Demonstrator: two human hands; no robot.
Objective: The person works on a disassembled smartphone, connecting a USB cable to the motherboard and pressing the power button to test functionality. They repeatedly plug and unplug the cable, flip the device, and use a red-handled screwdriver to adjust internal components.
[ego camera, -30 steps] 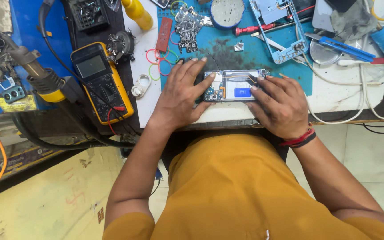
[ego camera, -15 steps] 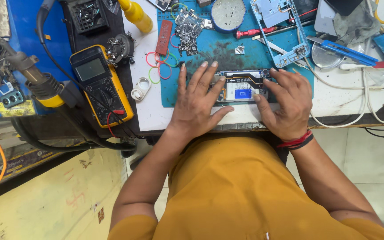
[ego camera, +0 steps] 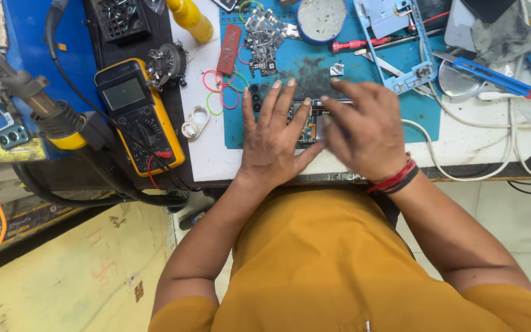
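mustard shirt point(ego camera: 333, 264), red-black wrist threads point(ego camera: 393, 181)

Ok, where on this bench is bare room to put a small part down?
Free: the white bench strip between the yellow multimeter and the teal mat, below the white ring. Also the white patch right of the mat, inside the white cable loop. Crowded: the mat's top edge, and its middle, where the left hand and right hand cover the opened phone.

A white bench point(ego camera: 216, 160) carries a teal mat point(ego camera: 428, 117) near its front edge, over pale floor tiles point(ego camera: 511, 215) in even light.
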